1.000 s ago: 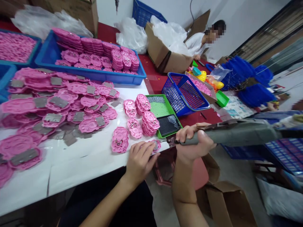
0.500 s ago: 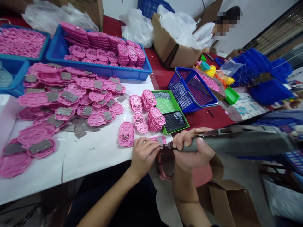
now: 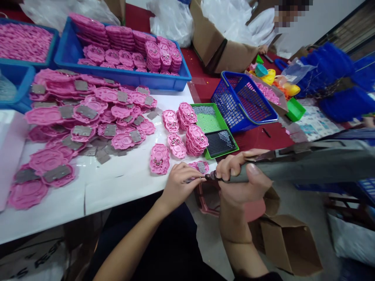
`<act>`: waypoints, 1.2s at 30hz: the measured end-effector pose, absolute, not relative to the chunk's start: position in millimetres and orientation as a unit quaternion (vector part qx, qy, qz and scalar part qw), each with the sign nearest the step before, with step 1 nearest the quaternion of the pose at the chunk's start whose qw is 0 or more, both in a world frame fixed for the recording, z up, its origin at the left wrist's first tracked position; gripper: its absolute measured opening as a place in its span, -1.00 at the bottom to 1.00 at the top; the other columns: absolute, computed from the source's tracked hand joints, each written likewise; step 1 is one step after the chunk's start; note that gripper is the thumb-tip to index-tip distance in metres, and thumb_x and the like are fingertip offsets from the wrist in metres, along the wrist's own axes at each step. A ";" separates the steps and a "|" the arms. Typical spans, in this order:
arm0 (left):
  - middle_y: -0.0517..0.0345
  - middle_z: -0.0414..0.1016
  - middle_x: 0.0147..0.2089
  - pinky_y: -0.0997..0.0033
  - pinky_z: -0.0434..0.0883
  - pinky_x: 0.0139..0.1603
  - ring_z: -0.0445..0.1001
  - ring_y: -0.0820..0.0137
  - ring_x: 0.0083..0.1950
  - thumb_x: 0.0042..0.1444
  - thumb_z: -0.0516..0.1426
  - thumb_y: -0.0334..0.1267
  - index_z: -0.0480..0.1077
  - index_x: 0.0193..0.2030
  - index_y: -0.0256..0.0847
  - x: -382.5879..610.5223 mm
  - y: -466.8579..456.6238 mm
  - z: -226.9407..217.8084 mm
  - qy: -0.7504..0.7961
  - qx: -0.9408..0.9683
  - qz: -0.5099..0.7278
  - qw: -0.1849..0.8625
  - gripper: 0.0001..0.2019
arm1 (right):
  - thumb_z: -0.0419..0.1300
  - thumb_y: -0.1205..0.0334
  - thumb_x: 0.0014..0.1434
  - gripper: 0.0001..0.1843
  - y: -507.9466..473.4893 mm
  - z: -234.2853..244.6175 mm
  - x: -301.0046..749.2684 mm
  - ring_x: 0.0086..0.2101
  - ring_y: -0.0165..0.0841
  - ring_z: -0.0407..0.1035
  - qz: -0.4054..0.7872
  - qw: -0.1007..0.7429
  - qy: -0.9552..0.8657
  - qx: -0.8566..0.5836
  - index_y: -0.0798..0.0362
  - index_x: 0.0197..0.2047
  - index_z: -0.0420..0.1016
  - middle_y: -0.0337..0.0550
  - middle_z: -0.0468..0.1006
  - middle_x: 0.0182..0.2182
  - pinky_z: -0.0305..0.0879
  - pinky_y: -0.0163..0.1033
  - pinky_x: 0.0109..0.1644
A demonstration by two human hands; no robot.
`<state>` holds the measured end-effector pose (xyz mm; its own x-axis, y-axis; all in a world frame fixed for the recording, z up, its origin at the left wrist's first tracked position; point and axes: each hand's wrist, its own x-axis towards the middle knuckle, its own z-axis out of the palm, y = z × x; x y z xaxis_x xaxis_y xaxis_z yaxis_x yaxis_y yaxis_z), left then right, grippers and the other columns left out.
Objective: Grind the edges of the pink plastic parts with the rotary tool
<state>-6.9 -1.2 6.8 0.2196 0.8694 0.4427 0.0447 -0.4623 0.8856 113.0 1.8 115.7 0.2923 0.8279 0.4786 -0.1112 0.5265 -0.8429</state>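
Screwdriver (image 3: 295, 166) gripped in right hand (image 3: 244, 177), tip meeting left hand (image 3: 178, 181) pinching unclear small thing (image 3: 192, 180), likely steadying it; green tray (image 3: 209, 124) near.

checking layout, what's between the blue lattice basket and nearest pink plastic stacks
In the head view, a rectangular green plastic tray holding a smaller black tray.

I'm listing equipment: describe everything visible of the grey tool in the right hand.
The grey tool resembles a powered screwdriver: long, perhaps plastic, with a dark strip and narrow nose. The right hand grips it near the nose, roughly level, beyond the white table; its tip points at the left hand, contact unclear.
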 end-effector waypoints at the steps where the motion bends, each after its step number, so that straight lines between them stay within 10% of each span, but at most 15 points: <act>1: 0.16 0.68 -0.29 0.23 0.44 -0.15 0.52 0.31 -0.23 0.21 0.31 -0.23 0.62 -0.26 -0.11 -7.2 -1.1 6.7 0.339 0.678 0.523 0.390 -0.94 | 0.13 0.18 0.16 -0.88 1.0 115.2 112.5 -0.75 -0.46 0.02 0.320 0.716 -0.503 -0.363 -0.13 -0.21 0.46 -0.42 0.15 -0.67 0.10 -0.32 -0.71; 11: -0.12 0.55 0.17 -0.02 0.46 0.18 0.45 0.07 0.21 0.26 0.25 -0.22 0.41 0.21 -0.28 -2.8 -7.5 -4.2 0.392 0.798 0.421 0.181 -0.59 | 0.15 0.27 0.04 -0.84 8.5 96.1 121.3 -0.76 -0.47 0.06 0.312 0.753 -0.433 -0.384 -0.07 -0.26 0.46 -0.46 0.23 -0.70 0.11 -0.33 -0.72; 36: 0.07 0.65 -0.18 0.13 0.53 0.02 0.52 0.15 0.07 0.32 0.17 -0.35 0.54 -0.19 -0.23 1.7 -8.2 -2.6 0.384 0.793 0.443 0.167 -0.90 | 0.25 0.17 -0.02 -0.80 16.9 81.1 119.1 -0.78 -0.49 0.13 0.321 0.749 -0.371 -0.446 -0.02 -0.31 0.34 -0.52 0.28 -0.73 0.17 -0.36 -0.69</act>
<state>1.7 -8.2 -2.6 0.3131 0.7571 0.5734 0.4609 -0.6491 0.6052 119.1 16.9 81.1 0.5185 0.8115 0.2695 -0.1493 0.3963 -0.9059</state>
